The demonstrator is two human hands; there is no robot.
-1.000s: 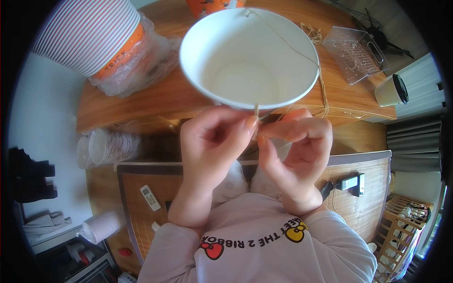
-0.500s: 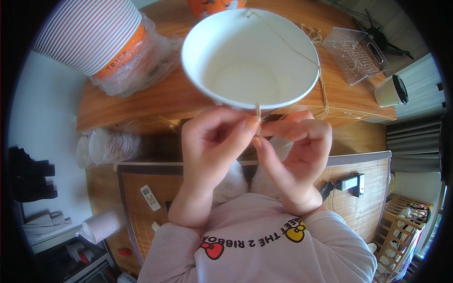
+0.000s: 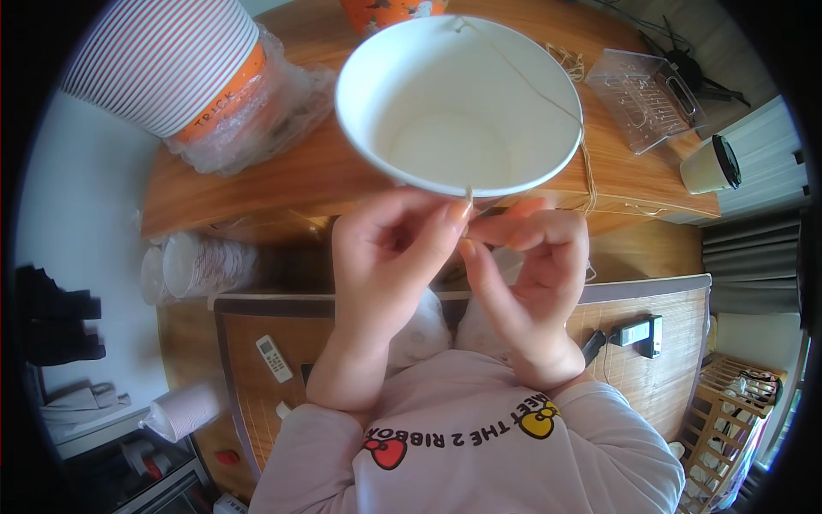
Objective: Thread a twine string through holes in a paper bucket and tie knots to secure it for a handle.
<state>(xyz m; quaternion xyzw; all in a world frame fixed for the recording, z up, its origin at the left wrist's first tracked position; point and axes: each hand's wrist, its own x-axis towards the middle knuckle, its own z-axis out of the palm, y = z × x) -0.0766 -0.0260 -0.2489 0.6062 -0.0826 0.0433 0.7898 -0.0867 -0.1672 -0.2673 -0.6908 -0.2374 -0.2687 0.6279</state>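
Observation:
A large paper bucket (image 3: 454, 146), white inside, stands at the table's near edge with its mouth tilted toward me. Thin tan twine (image 3: 514, 70) is fixed at its far rim, runs across the mouth and hangs over the right side. Another bit of the twine comes over the near rim. There my left hand (image 3: 377, 257) pinches it between thumb and forefinger, just under the rim. Close beside it, my right hand (image 3: 535, 274) pinches the twine's end with thumb and forefinger. Whether a knot lies between the fingertips is hidden.
A tall stack of nested buckets (image 3: 171, 68) in plastic wrap stands at left. Behind is an orange bucket (image 3: 385, 13). To the right are loose twine (image 3: 567, 62), a clear plastic box (image 3: 646, 103) and a lidded cup (image 3: 711, 165). A remote (image 3: 274, 359) lies on the mat.
The bucket has shifted slightly to the right. My right hand has moved a little left, and its fingertips have risen closer to the rim with the twine.

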